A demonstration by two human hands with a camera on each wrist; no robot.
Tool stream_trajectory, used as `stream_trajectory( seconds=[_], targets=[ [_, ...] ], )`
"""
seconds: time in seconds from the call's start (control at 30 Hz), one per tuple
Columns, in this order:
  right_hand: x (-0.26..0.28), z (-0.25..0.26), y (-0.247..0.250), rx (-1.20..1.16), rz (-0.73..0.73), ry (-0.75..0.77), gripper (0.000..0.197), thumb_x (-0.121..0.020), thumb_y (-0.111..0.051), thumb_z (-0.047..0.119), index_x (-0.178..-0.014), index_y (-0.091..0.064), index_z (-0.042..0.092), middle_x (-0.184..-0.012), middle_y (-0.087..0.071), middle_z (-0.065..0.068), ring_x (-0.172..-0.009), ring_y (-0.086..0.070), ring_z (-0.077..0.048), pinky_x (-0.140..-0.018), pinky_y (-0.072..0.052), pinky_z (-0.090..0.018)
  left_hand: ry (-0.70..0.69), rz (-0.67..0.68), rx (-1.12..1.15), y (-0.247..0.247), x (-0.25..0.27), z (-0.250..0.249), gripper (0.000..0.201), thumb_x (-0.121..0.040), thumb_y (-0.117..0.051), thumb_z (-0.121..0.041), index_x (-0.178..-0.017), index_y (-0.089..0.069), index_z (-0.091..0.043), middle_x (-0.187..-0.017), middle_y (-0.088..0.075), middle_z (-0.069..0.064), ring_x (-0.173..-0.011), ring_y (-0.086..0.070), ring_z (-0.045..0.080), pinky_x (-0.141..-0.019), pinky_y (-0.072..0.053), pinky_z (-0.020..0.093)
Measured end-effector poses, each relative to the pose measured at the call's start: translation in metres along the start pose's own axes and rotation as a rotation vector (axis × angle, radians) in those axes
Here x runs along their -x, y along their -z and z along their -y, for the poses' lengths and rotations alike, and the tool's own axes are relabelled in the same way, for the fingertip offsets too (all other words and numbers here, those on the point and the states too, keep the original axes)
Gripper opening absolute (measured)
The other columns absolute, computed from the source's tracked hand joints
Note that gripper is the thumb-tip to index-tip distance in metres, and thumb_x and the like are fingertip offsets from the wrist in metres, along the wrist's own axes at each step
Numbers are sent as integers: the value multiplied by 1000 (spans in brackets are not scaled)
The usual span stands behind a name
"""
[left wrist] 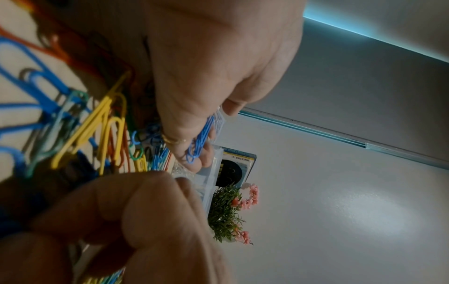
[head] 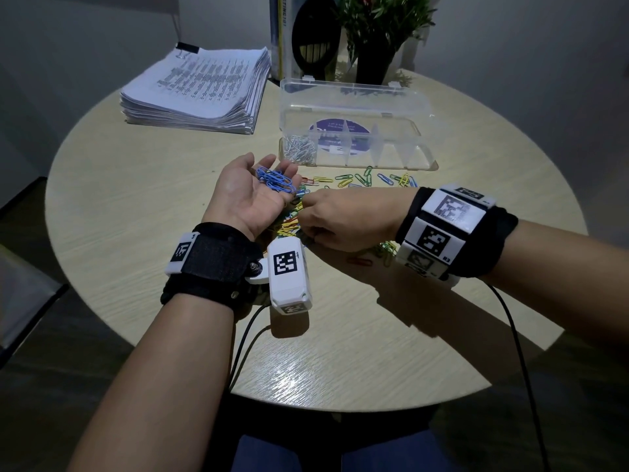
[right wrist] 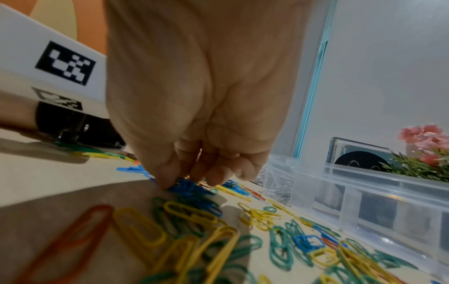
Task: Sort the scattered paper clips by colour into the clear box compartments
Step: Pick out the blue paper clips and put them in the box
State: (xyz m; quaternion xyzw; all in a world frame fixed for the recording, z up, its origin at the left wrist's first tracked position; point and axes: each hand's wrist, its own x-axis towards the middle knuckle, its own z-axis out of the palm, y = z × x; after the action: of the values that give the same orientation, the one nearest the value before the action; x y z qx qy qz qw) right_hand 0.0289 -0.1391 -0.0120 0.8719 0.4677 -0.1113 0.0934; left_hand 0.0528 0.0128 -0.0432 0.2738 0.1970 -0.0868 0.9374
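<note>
You face a round light-wood table [head: 143, 185], plain grey walls [head: 510, 46] behind, dark floor [head: 51, 352] below, dim room, light glare on your near tabletop edge.

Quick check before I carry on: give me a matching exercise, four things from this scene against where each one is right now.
Things:
1. blue paper clips
2. silver paper clips
3. stack of papers
4. potted plant

Places:
A. behind the clear box, at the table's far edge
B. in the open palm of the left hand
C. in the box's leftmost compartment
D. far left of the table

Pairs: 1-B, 2-C, 3-D, 4-A
</note>
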Motion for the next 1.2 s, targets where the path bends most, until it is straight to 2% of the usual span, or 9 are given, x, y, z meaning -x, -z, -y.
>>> stream_trajectory(
  seconds=[0.2,0.3,0.5,0.6,0.7,0.8,0.93,1.07,1.2],
  targets=[
    [0,-13,4,-179,-132,-67,15,-90,-50,13,-98,-58,3,-97,-51,-11,-88,-48,-23,-76,-37,-28,-3,-4,-5,1,-1,-1,34,-102,-30,-29,-93,-51,-4,-91,-56,19,-84,-57,28,-75,-46,40],
    [2,-21,13,-362,-219,-198,11,-92,-49,13,-95,-55,4,-82,-51,-3,-72,-45,-18,-59,-34,-25,2,2,-4,1,-1,-1,32,-102,-32,-28,-94,-51,-3,-93,-55,19,-87,-56,28,-83,-44,40],
    [-8,-29,23,-656,-343,-271,4,-90,-59,7,-93,-61,4,-68,-59,9,-63,-59,-11,-55,-47,-19,12,34,12,-1,0,1,28,-101,-35,-25,-93,-50,-3,-95,-53,19,-88,-55,28,-79,-47,41],
    [-20,-27,28,-822,-452,-307,10,-85,-64,-3,-94,-63,0,-73,-69,-7,-59,-64,-15,-50,-50,-21,28,75,30,-3,2,4,28,-101,-32,-26,-91,-47,-4,-92,-54,20,-86,-54,30,-86,-45,43],
    [-31,-25,30,-823,-482,-351,16,-84,-61,-7,-98,-64,-1,-84,-71,-18,-63,-68,-22,-58,-57,-27,37,108,20,-4,4,5,36,-102,-27,-28,-92,-48,-1,-88,-58,21,-81,-56,28,-97,-39,41],
    [-35,-25,32,-857,-471,-347,21,-85,-59,-11,-103,-63,-2,-86,-68,-13,-74,-71,-27,-66,-60,-32,44,101,43,-3,3,5,38,-102,-26,-28,-92,-50,-1,-87,-57,20,-79,-53,26,-94,-40,39],
    [-29,-31,33,-750,-503,-382,12,-86,-60,-6,-95,-66,-1,-72,-65,-7,-62,-66,-20,-55,-57,-25,10,33,46,-2,1,2,31,-102,-26,-22,-91,-50,-4,-89,-54,20,-80,-54,27,-80,-44,39],
    [-18,-37,26,-647,-361,-449,10,-83,-66,-1,-90,-70,4,-65,-63,0,-53,-58,-7,-51,-50,-17,-17,-4,37,0,0,-2,33,-102,-26,-20,-90,-52,-5,-89,-55,19,-83,-57,27,-85,-44,39],
    [-7,-34,16,-472,-50,-409,8,-78,-76,15,-84,-73,19,-81,-70,4,-71,-60,-7,-67,-48,-21,-22,-13,40,1,-1,-3,32,-102,-27,-21,-90,-53,-5,-90,-56,18,-84,-57,26,-86,-43,38]
  ],
)
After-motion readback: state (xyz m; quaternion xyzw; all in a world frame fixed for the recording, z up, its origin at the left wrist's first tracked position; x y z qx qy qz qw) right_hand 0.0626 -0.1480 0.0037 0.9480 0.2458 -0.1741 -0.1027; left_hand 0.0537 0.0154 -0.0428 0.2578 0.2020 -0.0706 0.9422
